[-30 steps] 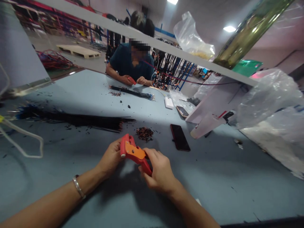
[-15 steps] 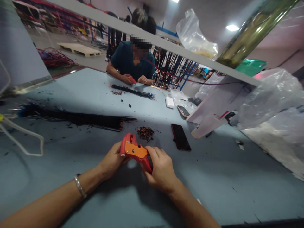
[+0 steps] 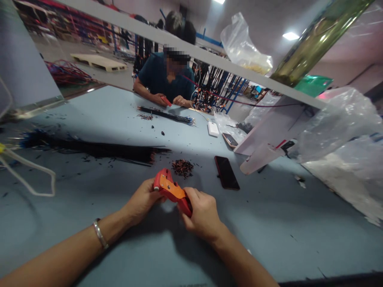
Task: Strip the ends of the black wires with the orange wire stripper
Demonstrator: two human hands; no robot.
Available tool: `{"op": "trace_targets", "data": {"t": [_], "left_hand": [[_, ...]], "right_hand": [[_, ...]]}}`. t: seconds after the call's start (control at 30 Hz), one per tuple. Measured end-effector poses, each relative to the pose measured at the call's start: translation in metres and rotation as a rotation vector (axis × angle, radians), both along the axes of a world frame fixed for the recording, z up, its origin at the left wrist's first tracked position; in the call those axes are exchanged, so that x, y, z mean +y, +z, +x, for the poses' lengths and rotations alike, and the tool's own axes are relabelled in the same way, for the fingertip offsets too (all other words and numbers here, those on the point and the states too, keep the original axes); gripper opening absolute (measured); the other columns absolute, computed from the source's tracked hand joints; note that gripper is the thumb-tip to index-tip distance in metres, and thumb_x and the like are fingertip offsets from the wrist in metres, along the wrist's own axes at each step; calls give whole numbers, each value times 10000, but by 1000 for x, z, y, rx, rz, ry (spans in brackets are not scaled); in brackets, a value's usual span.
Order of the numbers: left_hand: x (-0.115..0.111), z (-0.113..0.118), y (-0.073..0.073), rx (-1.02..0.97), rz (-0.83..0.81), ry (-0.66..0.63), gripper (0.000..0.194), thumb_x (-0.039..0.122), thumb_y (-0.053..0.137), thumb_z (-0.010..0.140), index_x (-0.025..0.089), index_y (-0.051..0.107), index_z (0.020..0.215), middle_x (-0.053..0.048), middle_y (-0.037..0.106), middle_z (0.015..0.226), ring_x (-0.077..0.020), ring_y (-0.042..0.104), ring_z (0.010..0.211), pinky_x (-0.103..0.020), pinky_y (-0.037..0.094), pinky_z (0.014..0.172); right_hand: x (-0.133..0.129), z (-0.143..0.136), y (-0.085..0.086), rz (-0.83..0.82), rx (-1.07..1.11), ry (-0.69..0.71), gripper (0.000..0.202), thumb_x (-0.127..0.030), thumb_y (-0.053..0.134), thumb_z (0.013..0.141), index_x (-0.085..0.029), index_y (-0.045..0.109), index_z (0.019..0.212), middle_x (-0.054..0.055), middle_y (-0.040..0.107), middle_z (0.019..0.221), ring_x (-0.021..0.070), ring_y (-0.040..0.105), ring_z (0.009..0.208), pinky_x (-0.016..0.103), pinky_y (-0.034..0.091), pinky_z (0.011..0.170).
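A red and orange wire stripper (image 3: 172,189) is held above the table between both hands. My right hand (image 3: 202,213) wraps round its handles. At the tool's head, my left hand (image 3: 144,202) has its fingers closed on the red jaw end; some of its fingertips are hidden behind the tool. Just beyond the stripper lies a small pile of cut wire ends (image 3: 182,168). A long bundle of black wires (image 3: 110,152) stretches to the left, with bare copper at its near right end and blue at its far left end.
A dark phone (image 3: 227,172) lies to the right of the pile. Across the table (image 3: 287,223) a co-worker (image 3: 167,75) holds a red tool near a smaller wire bundle (image 3: 167,114). White wire loop (image 3: 38,171) at left; plastic bags (image 3: 344,123) at right; a shelf bar (image 3: 209,52) overhead.
The wire stripper has tilted and turned slightly in my hands, its head shifting a little right and down. Both hands keep their hold. The things on the table have stayed put.
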State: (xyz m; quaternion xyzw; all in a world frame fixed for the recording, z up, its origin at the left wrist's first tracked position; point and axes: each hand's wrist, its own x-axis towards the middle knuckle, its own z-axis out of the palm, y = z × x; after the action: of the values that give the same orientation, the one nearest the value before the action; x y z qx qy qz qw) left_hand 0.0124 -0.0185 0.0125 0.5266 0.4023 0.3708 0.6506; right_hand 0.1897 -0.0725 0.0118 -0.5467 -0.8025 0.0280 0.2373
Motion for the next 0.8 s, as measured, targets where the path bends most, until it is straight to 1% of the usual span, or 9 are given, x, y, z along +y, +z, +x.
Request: {"op": "trace_targets", "data": {"t": [0.17,0.27,0.37,0.47,0.53,0.7,0.8], "left_hand": [[3,-3,-10,-38,-34,-21,227,356,688,672,152,592,698,36,497,563,-95,390,526,-200,322,493],[4,-4,-12,-34,-84,-34,253,386,697,678,153,611,730,24,521,579,-97,425,527,-194,343,489],[4,-4,-10,-8,-71,-48,267,416,674,704,159,604,694,16,527,564,-88,408,473,-186,299,425],[4,-4,-8,4,-44,-75,290,436,644,720,166,583,633,18,524,539,-65,322,401,-189,217,370],[5,-4,-7,-1,-37,-89,305,448,629,727,170,573,614,20,522,525,-58,290,379,-196,186,358],[7,-2,-10,-24,-46,-92,273,409,637,740,156,583,654,25,534,544,-49,312,382,-195,187,367],[7,-2,-12,-40,-58,-85,288,417,646,750,143,589,683,31,525,542,-41,314,385,-191,177,369]], "right_hand": [[2,1,-3,-23,-18,-4,224,-241,518,719,-165,547,927,75,669,793,203,611,652,282,411,599],[2,2,-5,-26,-19,-1,214,-227,517,711,-172,541,916,61,667,767,195,617,639,268,402,577],[2,2,-5,-30,-10,3,192,-216,513,715,-183,532,903,53,666,761,188,618,636,256,394,562],[2,2,-3,-40,-9,-2,151,-215,509,731,-189,524,879,48,662,741,184,615,624,250,384,551],[2,2,-3,-50,-18,-6,133,-222,509,743,-188,519,872,46,661,729,181,612,608,250,375,545],[4,3,-5,-71,-34,-14,123,-216,509,735,-184,517,854,45,662,720,183,617,601,252,356,535],[5,4,-7,-81,-24,-18,114,-220,507,731,-183,523,838,46,662,713,186,616,596,255,349,532]]}}
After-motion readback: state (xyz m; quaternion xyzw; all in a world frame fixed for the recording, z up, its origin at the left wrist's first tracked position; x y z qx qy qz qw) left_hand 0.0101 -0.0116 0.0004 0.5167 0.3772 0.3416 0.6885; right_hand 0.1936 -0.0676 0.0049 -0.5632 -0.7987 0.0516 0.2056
